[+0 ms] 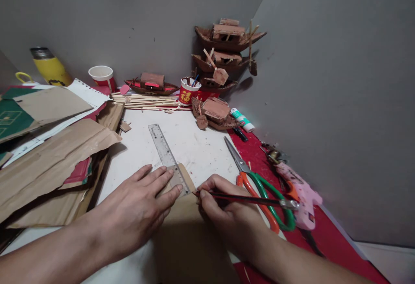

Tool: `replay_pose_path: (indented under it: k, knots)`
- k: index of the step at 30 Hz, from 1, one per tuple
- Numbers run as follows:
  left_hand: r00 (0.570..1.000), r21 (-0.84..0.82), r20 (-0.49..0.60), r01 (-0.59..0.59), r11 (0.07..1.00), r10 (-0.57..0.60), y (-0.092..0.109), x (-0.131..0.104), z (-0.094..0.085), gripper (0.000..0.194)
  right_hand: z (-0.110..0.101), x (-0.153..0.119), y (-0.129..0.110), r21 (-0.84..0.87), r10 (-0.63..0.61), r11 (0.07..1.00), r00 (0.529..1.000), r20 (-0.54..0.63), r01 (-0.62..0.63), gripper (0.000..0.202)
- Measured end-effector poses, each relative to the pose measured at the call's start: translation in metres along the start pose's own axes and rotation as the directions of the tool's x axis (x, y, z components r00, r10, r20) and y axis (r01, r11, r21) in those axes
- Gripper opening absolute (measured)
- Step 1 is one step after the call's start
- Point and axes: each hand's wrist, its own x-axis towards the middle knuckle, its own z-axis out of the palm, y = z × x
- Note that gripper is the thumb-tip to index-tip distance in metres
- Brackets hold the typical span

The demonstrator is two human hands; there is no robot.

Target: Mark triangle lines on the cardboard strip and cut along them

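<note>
The table top is white and smooth, with small dark specks and crumbs, and along its right side lies a glossy red sheet. On the left there is a pile of torn cardboard, brown and creased, with ragged edges. Behind, thin pale sticks lie in a loose bundle, and the brown boats have pointed ends, curved roofs and a rough painted surface. The scissors have grey metal blades and handles of orange and green; beyond them rests a pink glue gun. The card lies on the table in front of the person, under both hands; it is plain tan, flat, and its near part is in shadow. At its far end it appears narrower, with a rounded corner. The ruler is clear, straight and scratched, and lies slanting, partly over this narrow end. The left hand is palm down, its fingers a little spread, some fingertips pressing on the ruler; its thumb I cannot tell clearly. The right hand pinches a slim dark pencil between thumb and fingers, with the point just beside the ruler's near end.
</note>
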Motion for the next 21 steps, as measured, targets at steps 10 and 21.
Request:
replay_pose_path:
  k: [10, 21]
  knots:
    - [0.999, 0.019, -0.047, -0.01, 1.0, 0.011, -0.001, -0.003, 0.002, 0.042, 0.001, 0.002, -0.009, 0.191, 0.061, 0.981, 0.989, -0.135, -0.034, 0.012]
    - [0.991, 0.096, -0.133, 0.012, 0.995, 0.001, -0.001, -0.025, 0.001, 0.039, 0.006, -0.002, -0.001, 0.413, 0.134, 0.903, 0.991, -0.009, -0.119, 0.012]
